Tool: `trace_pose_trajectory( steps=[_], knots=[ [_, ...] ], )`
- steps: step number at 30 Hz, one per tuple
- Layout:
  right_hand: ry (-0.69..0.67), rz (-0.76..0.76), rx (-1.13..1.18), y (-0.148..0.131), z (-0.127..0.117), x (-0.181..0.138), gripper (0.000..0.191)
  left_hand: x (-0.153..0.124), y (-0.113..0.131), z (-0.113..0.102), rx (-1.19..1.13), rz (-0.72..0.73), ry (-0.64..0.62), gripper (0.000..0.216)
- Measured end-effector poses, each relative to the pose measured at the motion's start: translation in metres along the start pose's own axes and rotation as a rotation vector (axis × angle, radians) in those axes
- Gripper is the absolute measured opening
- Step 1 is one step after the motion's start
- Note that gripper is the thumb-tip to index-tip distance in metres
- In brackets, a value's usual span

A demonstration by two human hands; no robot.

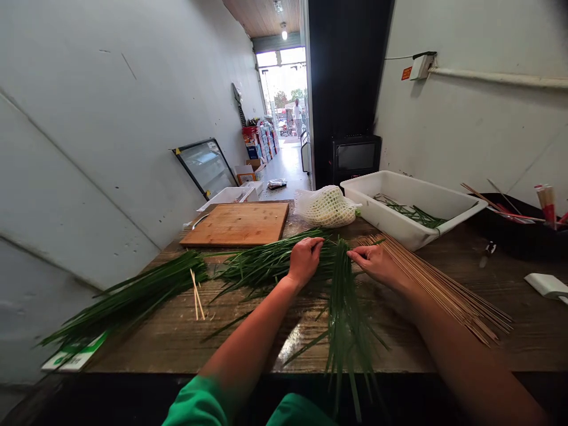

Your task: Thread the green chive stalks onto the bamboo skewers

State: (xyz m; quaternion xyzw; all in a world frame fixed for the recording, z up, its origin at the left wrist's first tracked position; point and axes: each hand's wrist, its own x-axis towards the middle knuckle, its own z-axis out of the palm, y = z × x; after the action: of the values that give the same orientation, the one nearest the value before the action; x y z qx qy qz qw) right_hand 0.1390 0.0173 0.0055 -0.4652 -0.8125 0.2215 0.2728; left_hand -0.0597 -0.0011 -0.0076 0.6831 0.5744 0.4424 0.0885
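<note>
My left hand (305, 259) and my right hand (377, 263) meet over a bunch of long green chive leaves (344, 307) that lies lengthwise toward me on the wooden table (177, 331). Both hands have their fingers pinched on the far ends of this bunch. A bigger heap of chives (261, 266) lies just left of my left hand. A sheaf of thin bamboo skewers (444, 287) runs under and beside my right wrist.
A wooden cutting board (237, 225) lies at the back left, a white mesh bag (326, 207) behind the hands. A white tub (408, 207) holding some chives sits back right. Another chive pile (133, 296) and two loose skewers (197, 293) lie left. A person stands far off in the doorway.
</note>
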Motion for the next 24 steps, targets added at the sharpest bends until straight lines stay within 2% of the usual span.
trace_pose_trajectory(
  steps=[7, 24],
  knots=[
    [0.001, -0.019, 0.031, 0.0043, 0.0038, 0.0012, 0.042, 0.0003, 0.0034, -0.0017, -0.077, -0.043, -0.004, 0.018],
    [-0.006, -0.001, 0.018, -0.0008, 0.0007, 0.0000, 0.044, 0.0003, 0.0024, -0.0016, -0.093, -0.052, 0.022, 0.018]
  ],
)
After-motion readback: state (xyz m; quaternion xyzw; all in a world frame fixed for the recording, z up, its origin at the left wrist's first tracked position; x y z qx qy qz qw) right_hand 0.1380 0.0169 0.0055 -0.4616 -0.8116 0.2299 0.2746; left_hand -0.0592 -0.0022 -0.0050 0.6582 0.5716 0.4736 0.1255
